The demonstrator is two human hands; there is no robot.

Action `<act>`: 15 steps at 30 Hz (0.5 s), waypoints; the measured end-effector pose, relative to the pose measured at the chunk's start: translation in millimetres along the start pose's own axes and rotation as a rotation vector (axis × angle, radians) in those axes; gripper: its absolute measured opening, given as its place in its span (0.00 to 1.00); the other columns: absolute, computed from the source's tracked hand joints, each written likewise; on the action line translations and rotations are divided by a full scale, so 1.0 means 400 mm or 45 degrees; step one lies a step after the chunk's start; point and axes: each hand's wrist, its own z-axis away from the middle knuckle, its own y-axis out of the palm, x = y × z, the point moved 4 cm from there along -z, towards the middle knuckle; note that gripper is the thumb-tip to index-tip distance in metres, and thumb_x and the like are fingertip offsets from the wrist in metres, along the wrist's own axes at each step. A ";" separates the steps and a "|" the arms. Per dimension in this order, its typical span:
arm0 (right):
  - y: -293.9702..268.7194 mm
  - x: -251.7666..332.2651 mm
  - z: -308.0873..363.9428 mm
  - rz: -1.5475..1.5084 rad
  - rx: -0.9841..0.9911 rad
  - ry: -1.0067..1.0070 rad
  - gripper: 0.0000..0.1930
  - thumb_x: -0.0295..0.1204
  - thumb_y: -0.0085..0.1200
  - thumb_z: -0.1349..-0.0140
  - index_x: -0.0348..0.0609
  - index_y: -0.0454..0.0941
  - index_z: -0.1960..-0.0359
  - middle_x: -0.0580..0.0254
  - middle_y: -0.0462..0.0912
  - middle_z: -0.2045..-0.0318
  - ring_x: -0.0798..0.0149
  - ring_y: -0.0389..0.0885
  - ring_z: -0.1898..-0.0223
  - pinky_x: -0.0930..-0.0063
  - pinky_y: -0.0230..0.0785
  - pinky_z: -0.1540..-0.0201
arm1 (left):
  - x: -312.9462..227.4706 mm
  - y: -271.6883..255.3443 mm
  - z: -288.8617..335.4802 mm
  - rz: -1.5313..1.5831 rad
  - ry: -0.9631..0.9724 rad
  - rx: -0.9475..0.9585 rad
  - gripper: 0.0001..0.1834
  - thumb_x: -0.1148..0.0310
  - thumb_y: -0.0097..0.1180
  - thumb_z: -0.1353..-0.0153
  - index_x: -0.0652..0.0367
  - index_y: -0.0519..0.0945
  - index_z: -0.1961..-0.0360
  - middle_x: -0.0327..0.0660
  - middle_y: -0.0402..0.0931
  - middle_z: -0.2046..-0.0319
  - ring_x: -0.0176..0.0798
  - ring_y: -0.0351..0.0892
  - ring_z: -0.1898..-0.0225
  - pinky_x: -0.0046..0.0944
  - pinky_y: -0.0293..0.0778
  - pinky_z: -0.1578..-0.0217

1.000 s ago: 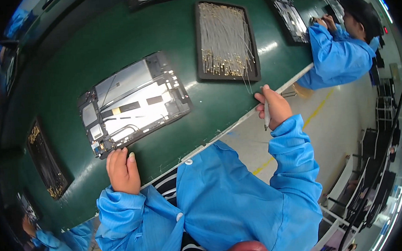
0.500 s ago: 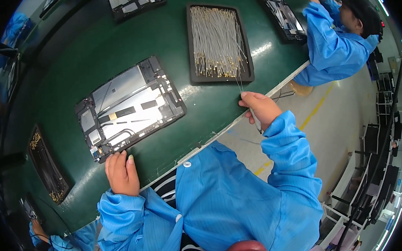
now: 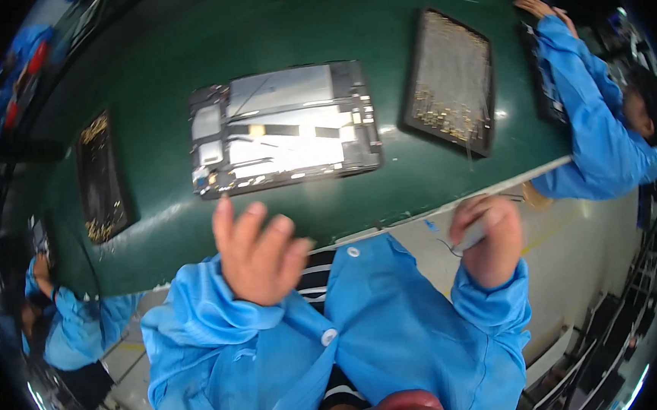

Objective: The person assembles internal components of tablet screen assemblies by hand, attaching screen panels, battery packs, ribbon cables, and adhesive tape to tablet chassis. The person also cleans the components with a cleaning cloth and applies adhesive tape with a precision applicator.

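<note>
In the head view, my left hand (image 3: 260,259) was spread, fingers pointing at the opened device (image 3: 285,132) on the worktop (image 3: 256,42) beyond; I couldn't tell whether they touched. My right hand (image 3: 495,243) curled round a pale tool (image 3: 471,235), below a tray (image 3: 486,144) of many unused cables (image 3: 452,67). The device lay uncovered, so I judged it unfinished.

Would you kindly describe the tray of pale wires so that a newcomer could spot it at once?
On the green table, find the opened, tablet-like device near the middle, then look to its right. There lies a black tray filled with pale grey wires with gold-coloured ends. Its pale contents set it apart from the dark-wired tray over on the left.
</note>
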 end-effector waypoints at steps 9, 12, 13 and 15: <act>0.219 -0.195 -0.009 -0.376 0.520 1.167 0.09 0.32 0.42 0.45 0.38 0.69 0.71 0.61 0.73 0.75 0.73 0.67 0.79 0.81 0.62 0.77 | -0.001 0.073 -0.013 0.545 -0.072 0.598 0.10 0.72 0.55 0.58 0.57 0.75 0.70 0.43 0.71 0.69 0.48 0.68 0.62 0.43 0.63 0.58; 0.224 -0.207 -0.028 -0.342 0.475 1.149 0.10 0.33 0.43 0.45 0.38 0.68 0.69 0.60 0.73 0.76 0.73 0.67 0.80 0.82 0.62 0.77 | 0.018 0.088 -0.027 0.412 -0.092 0.523 0.08 0.76 0.54 0.57 0.61 0.74 0.72 0.45 0.71 0.70 0.48 0.68 0.63 0.45 0.62 0.56; 0.213 -0.202 -0.050 -0.468 0.191 1.048 0.10 0.34 0.43 0.45 0.39 0.67 0.68 0.60 0.73 0.76 0.73 0.67 0.79 0.81 0.62 0.78 | 0.028 0.098 -0.036 0.308 -0.130 0.374 0.07 0.76 0.54 0.58 0.60 0.73 0.73 0.42 0.71 0.72 0.48 0.68 0.63 0.45 0.61 0.56; 0.198 -0.192 -0.091 -0.717 -0.330 0.877 0.13 0.34 0.44 0.45 0.39 0.65 0.63 0.60 0.72 0.77 0.72 0.68 0.79 0.80 0.61 0.79 | 0.054 0.126 -0.056 0.177 -0.149 0.388 0.07 0.76 0.54 0.57 0.59 0.74 0.73 0.42 0.71 0.72 0.49 0.67 0.63 0.45 0.61 0.57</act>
